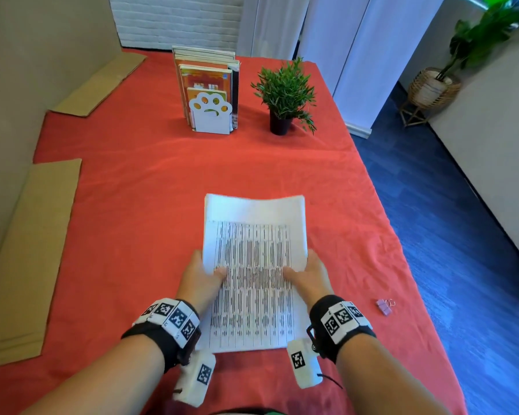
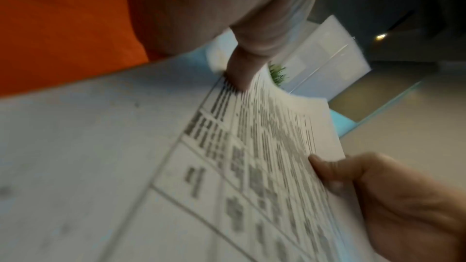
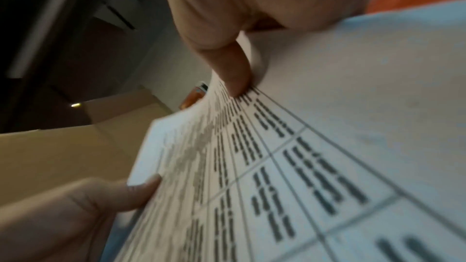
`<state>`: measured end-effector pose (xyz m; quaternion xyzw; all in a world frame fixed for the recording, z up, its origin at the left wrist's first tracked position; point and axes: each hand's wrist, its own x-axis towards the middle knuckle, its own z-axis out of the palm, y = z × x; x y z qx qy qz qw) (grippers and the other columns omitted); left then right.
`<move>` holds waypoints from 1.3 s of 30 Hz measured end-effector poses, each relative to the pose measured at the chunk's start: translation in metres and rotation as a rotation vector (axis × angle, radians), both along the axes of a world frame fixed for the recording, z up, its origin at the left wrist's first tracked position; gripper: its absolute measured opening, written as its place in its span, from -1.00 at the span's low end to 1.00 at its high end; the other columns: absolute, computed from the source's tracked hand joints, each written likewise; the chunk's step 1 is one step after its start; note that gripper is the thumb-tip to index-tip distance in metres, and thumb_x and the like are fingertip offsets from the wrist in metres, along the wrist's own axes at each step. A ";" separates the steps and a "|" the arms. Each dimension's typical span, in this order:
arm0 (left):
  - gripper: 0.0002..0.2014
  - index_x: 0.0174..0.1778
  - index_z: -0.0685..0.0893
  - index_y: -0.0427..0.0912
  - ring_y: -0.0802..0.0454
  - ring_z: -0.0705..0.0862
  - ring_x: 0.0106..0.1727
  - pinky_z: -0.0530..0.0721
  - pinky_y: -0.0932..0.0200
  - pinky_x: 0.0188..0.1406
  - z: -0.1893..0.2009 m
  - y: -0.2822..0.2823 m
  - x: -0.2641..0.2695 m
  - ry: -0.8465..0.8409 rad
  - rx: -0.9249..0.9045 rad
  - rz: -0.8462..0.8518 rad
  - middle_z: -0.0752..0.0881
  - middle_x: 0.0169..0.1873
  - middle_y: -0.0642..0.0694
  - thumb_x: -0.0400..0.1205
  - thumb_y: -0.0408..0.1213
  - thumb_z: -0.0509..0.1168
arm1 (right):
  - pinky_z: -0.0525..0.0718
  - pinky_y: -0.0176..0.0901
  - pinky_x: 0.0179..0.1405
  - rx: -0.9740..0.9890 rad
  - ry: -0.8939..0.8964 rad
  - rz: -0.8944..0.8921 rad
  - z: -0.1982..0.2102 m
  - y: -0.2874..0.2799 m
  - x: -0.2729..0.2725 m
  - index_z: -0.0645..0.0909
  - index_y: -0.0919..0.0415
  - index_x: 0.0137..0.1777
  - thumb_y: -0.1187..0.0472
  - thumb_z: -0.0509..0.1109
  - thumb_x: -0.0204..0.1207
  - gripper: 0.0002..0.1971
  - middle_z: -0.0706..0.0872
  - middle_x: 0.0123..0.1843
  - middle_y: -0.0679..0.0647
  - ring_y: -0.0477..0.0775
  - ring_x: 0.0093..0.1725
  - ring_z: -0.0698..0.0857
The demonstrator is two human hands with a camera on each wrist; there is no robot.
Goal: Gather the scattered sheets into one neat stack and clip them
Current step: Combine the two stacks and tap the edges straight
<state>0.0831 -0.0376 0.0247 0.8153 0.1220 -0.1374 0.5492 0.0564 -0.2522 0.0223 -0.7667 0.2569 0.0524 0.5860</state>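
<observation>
Head view, left hand [image 1: 203,277], right hand [image 1: 307,272], gripping sheets [image 1: 253,265]

Two hands [image 1: 203,278] [image 1: 310,274], one stack of sheets [image 1: 253,265], one binder clip [image 1: 384,307], one potted plant [image 1: 283,97], one bookend [image 1: 212,115], two cardboard pieces [image 1: 99,85] [image 1: 27,259].
</observation>
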 end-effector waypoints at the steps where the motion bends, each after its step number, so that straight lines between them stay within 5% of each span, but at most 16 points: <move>1: -0.77 0.06 0.44 -0.07 -0.04 0.68 -0.01 0.61 0.08 -0.02 -0.006 0.002 -0.003 0.070 0.028 -0.026 0.63 -0.14 0.10 0.58 -0.31 0.35 | 0.74 -0.02 0.05 0.007 0.070 0.015 -0.006 0.000 -0.006 0.52 0.10 0.17 0.40 0.44 0.44 -0.65 0.75 0.13 0.14 0.10 0.05 0.76; 3: -0.76 0.08 0.44 -0.12 -0.09 0.68 0.03 0.65 0.02 0.03 -0.019 0.005 -0.012 0.181 0.084 -0.078 0.66 -0.06 0.00 0.58 -0.27 0.35 | 0.66 -0.06 0.11 0.014 0.190 0.055 -0.019 -0.001 -0.017 0.49 0.18 0.28 0.38 0.45 0.46 -0.59 0.72 0.17 0.11 0.10 0.10 0.71; 6: -0.52 0.36 0.36 -0.24 -0.19 0.60 0.29 0.56 -0.10 0.32 -0.038 0.005 -0.024 0.296 0.167 -0.116 0.57 0.32 -0.15 0.59 -0.18 0.33 | 0.57 -0.05 0.19 -0.009 0.279 0.109 -0.032 0.002 -0.028 0.40 0.20 0.37 0.22 0.41 0.54 -0.56 0.65 0.25 0.09 0.11 0.17 0.64; 9: -0.50 0.39 0.31 -0.25 -0.24 0.57 0.33 0.56 -0.21 0.33 -0.047 0.001 -0.032 0.312 0.217 -0.093 0.55 0.36 -0.23 0.60 -0.16 0.29 | 0.48 0.04 0.37 -0.002 0.311 0.095 -0.030 0.010 -0.028 0.27 0.22 0.49 0.00 0.18 0.67 -0.52 0.53 0.35 0.06 0.15 0.34 0.54; 15: -0.43 0.53 0.15 -0.29 -0.23 0.45 0.46 0.47 -0.03 0.33 -0.038 -0.006 -0.030 0.336 0.261 -0.134 0.37 0.51 -0.26 0.66 -0.25 0.21 | 0.48 -0.12 -0.15 -0.090 0.316 0.132 -0.029 0.012 -0.023 0.30 0.30 0.40 0.12 0.01 0.74 -0.66 0.57 0.08 0.12 0.04 -0.05 0.54; 20: -0.38 0.62 0.05 -0.23 -0.22 0.24 0.61 0.27 -0.13 0.55 -0.038 0.003 -0.021 0.379 0.194 -0.149 0.19 0.63 -0.23 0.69 -0.24 0.17 | 0.46 -0.16 -0.01 -0.107 0.305 0.150 -0.029 0.008 -0.025 0.39 0.26 0.36 0.17 0.06 0.72 -0.71 0.61 0.18 0.13 0.09 0.04 0.58; 23: -0.47 0.54 0.20 -0.24 -0.24 0.41 0.51 0.39 -0.18 0.50 -0.041 0.000 -0.020 0.387 0.174 -0.148 0.37 0.53 -0.26 0.67 -0.25 0.20 | 0.52 -0.13 -0.02 -0.122 0.286 0.140 -0.025 0.004 -0.029 0.42 0.21 0.35 0.19 0.08 0.71 -0.72 0.62 0.10 0.10 0.09 0.01 0.62; 27: -0.47 0.47 0.26 -0.22 -0.07 0.65 0.06 0.64 0.07 0.02 -0.040 -0.010 -0.019 0.322 0.091 -0.129 0.61 0.24 -0.17 0.60 -0.36 0.28 | 0.68 0.16 0.20 -0.113 0.257 0.064 -0.023 -0.021 -0.039 0.51 0.18 0.32 0.20 0.19 0.64 -0.71 0.73 0.13 0.18 0.24 0.09 0.72; 29: -0.29 0.60 0.09 -0.13 -0.15 0.57 0.30 0.56 -0.05 0.29 -0.038 -0.016 -0.016 0.180 0.141 -0.143 0.50 0.40 -0.22 0.57 -0.38 0.28 | 0.68 0.26 0.21 -0.087 0.243 0.052 -0.026 -0.036 -0.050 0.57 0.11 0.23 0.21 0.22 0.62 -0.77 0.76 0.09 0.17 0.26 0.08 0.74; 31: -0.25 0.64 0.01 -0.05 -0.18 0.27 0.59 0.28 -0.16 0.55 -0.034 -0.024 -0.010 -0.011 0.339 -0.247 0.22 0.61 -0.18 0.59 -0.30 0.26 | 0.68 0.27 0.21 -0.052 0.229 0.036 -0.027 -0.047 -0.061 0.60 -0.04 0.08 0.23 0.24 0.62 -0.83 0.78 0.05 0.12 0.25 0.07 0.75; 34: -0.38 0.63 -0.02 0.13 -0.11 -0.03 0.68 0.04 -0.32 0.59 -0.025 -0.042 0.000 -0.164 0.539 -0.454 0.00 0.68 0.05 0.68 -0.15 0.10 | 0.66 0.27 0.23 -0.027 0.199 0.044 -0.032 -0.059 -0.078 0.62 -0.09 0.02 0.26 0.25 0.63 -0.80 0.81 0.05 0.09 0.18 0.07 0.76; 37: -0.54 0.57 0.16 0.22 -0.09 0.01 0.66 0.01 -0.44 0.50 -0.018 -0.064 0.012 -0.153 0.623 -0.652 0.21 0.61 0.13 0.71 -0.06 -0.01 | 0.66 0.20 0.24 0.000 0.163 0.025 -0.037 -0.067 -0.092 0.64 -0.05 0.04 0.27 0.25 0.63 -0.80 0.82 0.07 0.10 0.16 0.10 0.76; 39: -0.64 0.45 0.38 0.13 -0.12 0.29 0.56 0.23 -0.33 0.45 -0.020 -0.072 0.022 -0.126 0.613 -0.753 0.46 0.45 0.07 0.71 -0.09 0.04 | 0.68 0.16 0.21 0.000 0.154 0.013 -0.043 -0.074 -0.101 0.63 -0.02 0.05 0.26 0.25 0.62 -0.81 0.82 0.05 0.09 0.16 0.09 0.77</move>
